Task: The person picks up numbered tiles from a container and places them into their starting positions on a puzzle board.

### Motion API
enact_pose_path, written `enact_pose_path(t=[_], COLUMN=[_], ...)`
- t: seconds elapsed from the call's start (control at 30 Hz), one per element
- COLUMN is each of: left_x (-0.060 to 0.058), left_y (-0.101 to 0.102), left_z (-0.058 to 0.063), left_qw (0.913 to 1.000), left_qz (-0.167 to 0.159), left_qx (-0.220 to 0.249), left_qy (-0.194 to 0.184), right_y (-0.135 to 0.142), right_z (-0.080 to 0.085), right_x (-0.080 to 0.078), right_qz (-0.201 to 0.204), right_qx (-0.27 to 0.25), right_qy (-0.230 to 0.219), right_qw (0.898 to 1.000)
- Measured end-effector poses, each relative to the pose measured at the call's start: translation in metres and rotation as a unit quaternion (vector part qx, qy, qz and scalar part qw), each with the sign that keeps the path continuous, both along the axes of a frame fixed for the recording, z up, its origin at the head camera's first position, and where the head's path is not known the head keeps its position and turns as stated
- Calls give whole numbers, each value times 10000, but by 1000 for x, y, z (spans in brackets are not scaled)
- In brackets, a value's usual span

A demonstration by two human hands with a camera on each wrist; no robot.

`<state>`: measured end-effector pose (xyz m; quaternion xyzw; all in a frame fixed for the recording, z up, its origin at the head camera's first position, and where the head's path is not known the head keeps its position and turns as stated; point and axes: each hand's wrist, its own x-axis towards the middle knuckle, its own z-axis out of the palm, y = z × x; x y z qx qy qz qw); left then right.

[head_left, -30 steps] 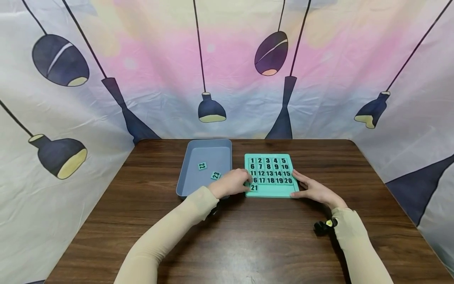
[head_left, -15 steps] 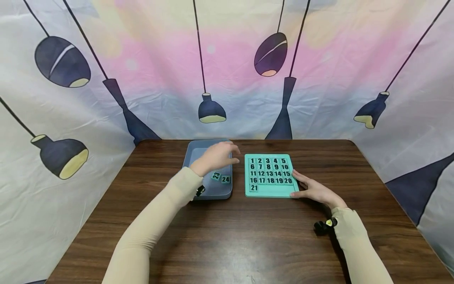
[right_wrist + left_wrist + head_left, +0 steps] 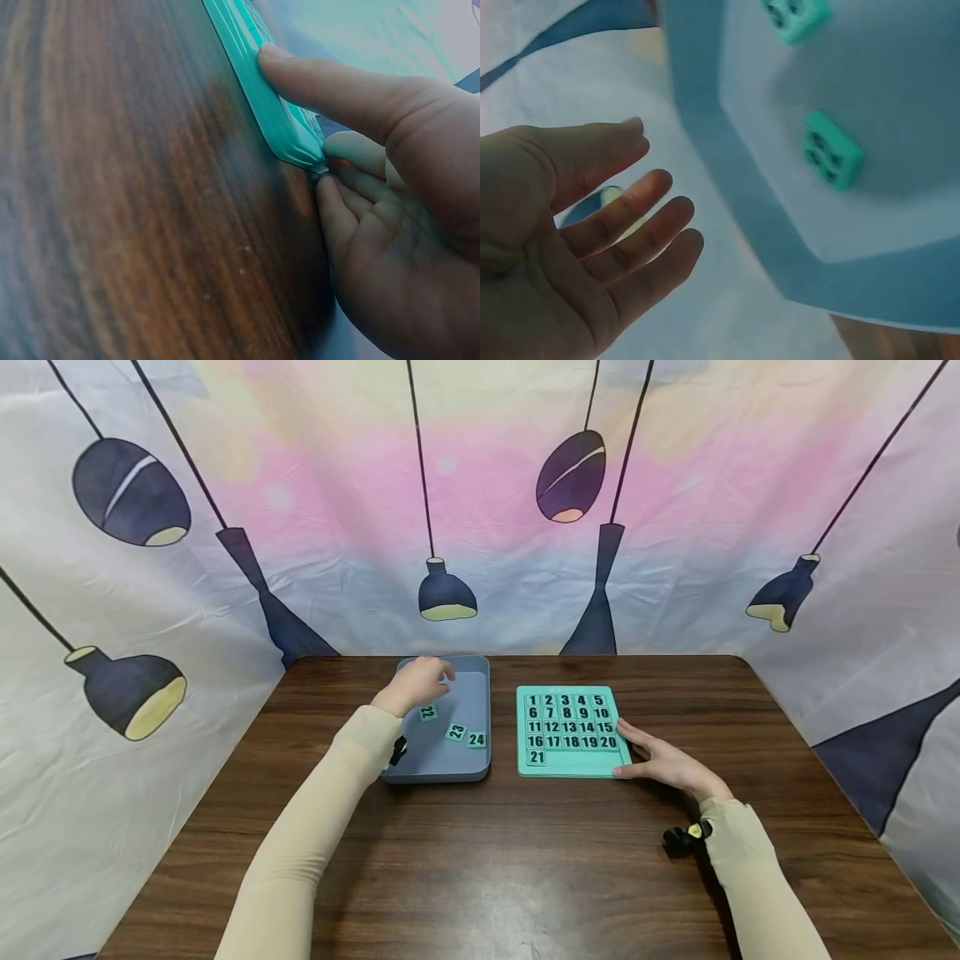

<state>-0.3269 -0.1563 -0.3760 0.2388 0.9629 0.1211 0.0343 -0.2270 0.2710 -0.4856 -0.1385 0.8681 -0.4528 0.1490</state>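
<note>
My left hand (image 3: 417,683) is over the far left part of the blue-grey tray (image 3: 467,768), fingers loosely bent with nothing between them. Number tile 22 (image 3: 428,713) lies in the tray just below that hand. Further right in it are tile 23 (image 3: 456,732) and tile 24 (image 3: 477,740). In the left wrist view the hand is apart from a tile (image 3: 832,150). My right hand (image 3: 667,764) holds the turquoise number board (image 3: 585,764) by its near right corner, thumb (image 3: 292,71) on the edge. The board carries tiles 1 to 20 in full rows, with tile 21 (image 3: 536,757) starting the bottom row.
Tray and board stand side by side on a dark wooden table (image 3: 480,868), a narrow strip of wood between them. Behind the table hangs a cloth backdrop (image 3: 337,485) printed with lamps. A black wrist camera (image 3: 681,842) sits at my right wrist.
My left hand has moved from the board, beside tile 21, back and left over the tray. Tile 24, hidden before, now shows. The right hand and the board stay put.
</note>
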Motion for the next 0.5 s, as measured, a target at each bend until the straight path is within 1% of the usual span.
enact_pose_path(t=[0.13,0.27,0.37,0.5], left_x=[-3,-5,-7,-10], left_y=[-6,-12,-15,-18], left_z=[-11,-19,-25,-32], left_qw=[9981,9924,9898,9899], left_qz=[313,635,650,474], left_qx=[-315,-468,-590,-716], left_qy=[-430,-943,-1122,-1127], right_y=[-1,-1,-1,0], right_z=[-1,-1,-1,0], right_x=[0,1,1,2], right_qz=[-18,-23,-9,-34], right_qx=[37,24,47,82], right_qy=[-20,-28,-8,8], right_qw=[10000,10000,10000,10000])
